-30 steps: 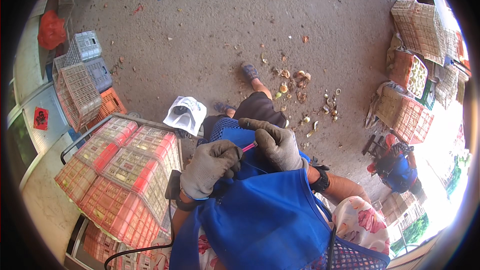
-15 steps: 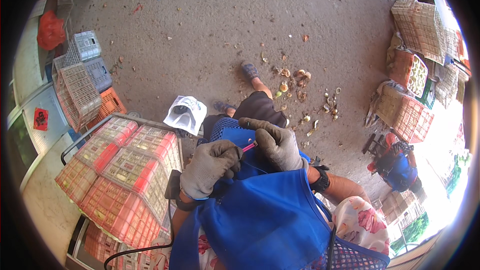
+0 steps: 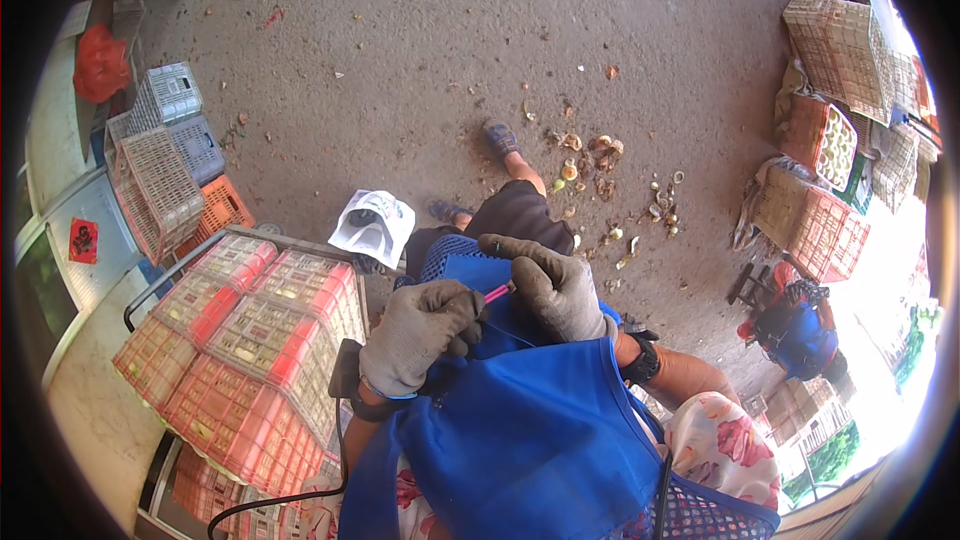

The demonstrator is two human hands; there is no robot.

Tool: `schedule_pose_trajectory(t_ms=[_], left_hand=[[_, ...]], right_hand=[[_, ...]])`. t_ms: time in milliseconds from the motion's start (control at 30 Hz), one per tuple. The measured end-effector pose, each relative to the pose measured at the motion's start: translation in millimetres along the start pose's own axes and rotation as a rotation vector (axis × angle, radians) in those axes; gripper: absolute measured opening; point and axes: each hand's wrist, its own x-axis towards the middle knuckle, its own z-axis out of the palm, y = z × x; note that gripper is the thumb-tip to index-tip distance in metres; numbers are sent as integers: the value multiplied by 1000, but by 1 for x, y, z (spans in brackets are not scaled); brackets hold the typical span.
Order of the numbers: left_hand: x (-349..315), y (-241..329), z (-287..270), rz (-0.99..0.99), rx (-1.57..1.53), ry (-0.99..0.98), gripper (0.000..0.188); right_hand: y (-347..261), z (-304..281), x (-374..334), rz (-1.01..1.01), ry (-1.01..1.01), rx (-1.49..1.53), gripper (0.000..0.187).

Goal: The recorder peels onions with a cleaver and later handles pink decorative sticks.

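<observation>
Grey, soiled work gloves cover both hands, which are raised close together over my lap. My left hand (image 3: 412,335) is closed, its thumb and forefinger pinching a thin pink strip (image 3: 497,293). The strip shows as two short parallel lines; its kind is too small to make out. Its other end meets the thumb of my right hand (image 3: 562,292), which is closed with the forefinger bent out to the left above it. Below the hands spreads a blue apron (image 3: 520,440). A dark band (image 3: 645,358) circles my right wrist.
Stacked red-and-white crates (image 3: 245,380) on a cart stand at my left, with a white bag (image 3: 371,227) beside them. More crates (image 3: 160,180) lie farther left. Peelings (image 3: 603,155) litter the ground ahead. At the right are crates (image 3: 810,220) and a person in blue (image 3: 795,335).
The hands have hardly moved. A little more of the pink strip shows between them, now as two separate lines. The person at the right has shifted slightly.
</observation>
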Motion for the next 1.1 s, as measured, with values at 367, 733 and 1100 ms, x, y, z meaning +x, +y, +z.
schedule_pose_trajectory(t_ms=[367,733,1100], left_hand=[[-2,1,5,-59,13,54,19],[-3,3,6,-41,42,29,18],[-5,8,9,-52,12,68,17]], right_hand=[[-6,1,-2,76,46,-74,43],[-5,-1,-3,83,40,-48,43],[3,-4,-3,48,-24,40,50]])
